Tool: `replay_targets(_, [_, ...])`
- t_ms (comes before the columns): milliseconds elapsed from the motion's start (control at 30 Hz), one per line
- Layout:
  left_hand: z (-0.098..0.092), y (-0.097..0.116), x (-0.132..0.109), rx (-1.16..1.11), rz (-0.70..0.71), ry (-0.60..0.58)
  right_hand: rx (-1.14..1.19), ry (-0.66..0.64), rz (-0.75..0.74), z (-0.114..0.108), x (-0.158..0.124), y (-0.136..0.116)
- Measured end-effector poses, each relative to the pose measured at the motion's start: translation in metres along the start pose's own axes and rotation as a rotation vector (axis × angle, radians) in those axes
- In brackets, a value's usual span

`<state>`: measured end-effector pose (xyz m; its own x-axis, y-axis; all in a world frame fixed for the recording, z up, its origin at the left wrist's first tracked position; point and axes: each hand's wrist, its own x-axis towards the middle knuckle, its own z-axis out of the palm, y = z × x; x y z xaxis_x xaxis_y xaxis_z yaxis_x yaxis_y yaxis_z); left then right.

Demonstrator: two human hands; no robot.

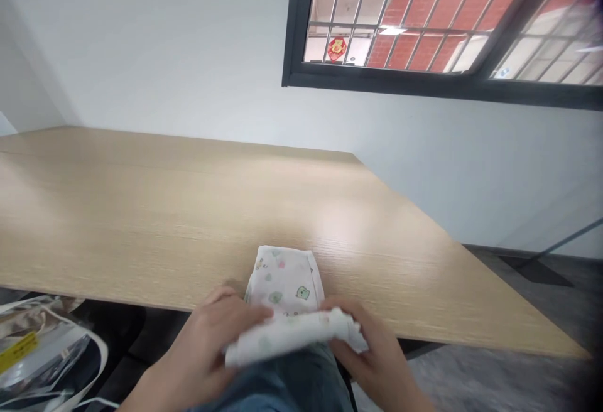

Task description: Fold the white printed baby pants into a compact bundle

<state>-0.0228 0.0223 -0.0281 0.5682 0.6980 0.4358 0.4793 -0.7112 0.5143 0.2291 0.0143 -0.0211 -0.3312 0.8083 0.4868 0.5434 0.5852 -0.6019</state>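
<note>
A white cloth (282, 281) printed with small green and pink cartoon figures lies flat on the wooden table, close to its front edge. Nearer to me, a rolled or folded length of the same printed fabric (289, 336) is lifted at the edge, slightly blurred. Whether it is one piece with the flat part I cannot tell. My left hand (211, 336) is closed on the left end of this length. At its right end, my right hand (365, 343) grips it between thumb and fingers.
The pale wooden table (179, 198) stretches left and narrows on the right along a slanted edge. A clear bag (42, 349) with white straps and a yellow label sits below the table at lower left. Behind are a white wall (164, 41) and a barred window (400, 22).
</note>
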Motion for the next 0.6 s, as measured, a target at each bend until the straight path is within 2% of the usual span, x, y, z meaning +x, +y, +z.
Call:
replay_targets(67, [-0.002, -0.001, 0.022, -0.155, -0.283, 0.086, 0.034, 0.039, 0.203, 0.001, 0.016, 0.0])
replay_targets(133, [0.003, -0.004, 0.04, -0.183, -0.538, 0.132, 0.005, 0.041, 0.345, 0.004, 0.035, 0.006])
replay_targets(167, [0.008, -0.006, 0.045, -0.152, -0.616, 0.149, -0.031, 0.022, 0.372, 0.005, 0.043, 0.009])
replay_targets(233, [0.019, -0.008, 0.049, -0.044, -0.68, 0.199, -0.127, -0.007, 0.364, 0.009, 0.054, 0.015])
replay_targets(333, [0.033, -0.001, 0.046, 0.128, -0.642, 0.357, -0.301, 0.095, 0.235, 0.018, 0.056, 0.011])
replay_targets(400, [0.039, 0.007, 0.05, 0.27, -0.536, 0.427, -0.413, 0.179, 0.102, 0.029, 0.054, 0.003])
replay_targets(433, [0.04, 0.011, 0.054, 0.35, -0.467, 0.429, -0.451, 0.175, 0.038, 0.034, 0.053, -0.001])
replay_targets(533, [0.043, 0.013, 0.067, 0.506, -0.303, 0.285, -0.477, 0.036, -0.031, 0.046, 0.05, -0.002])
replay_targets(600, [0.042, 0.005, 0.065, 0.476, -0.327, 0.164, -0.434, -0.033, 0.055, 0.041, 0.044, 0.009])
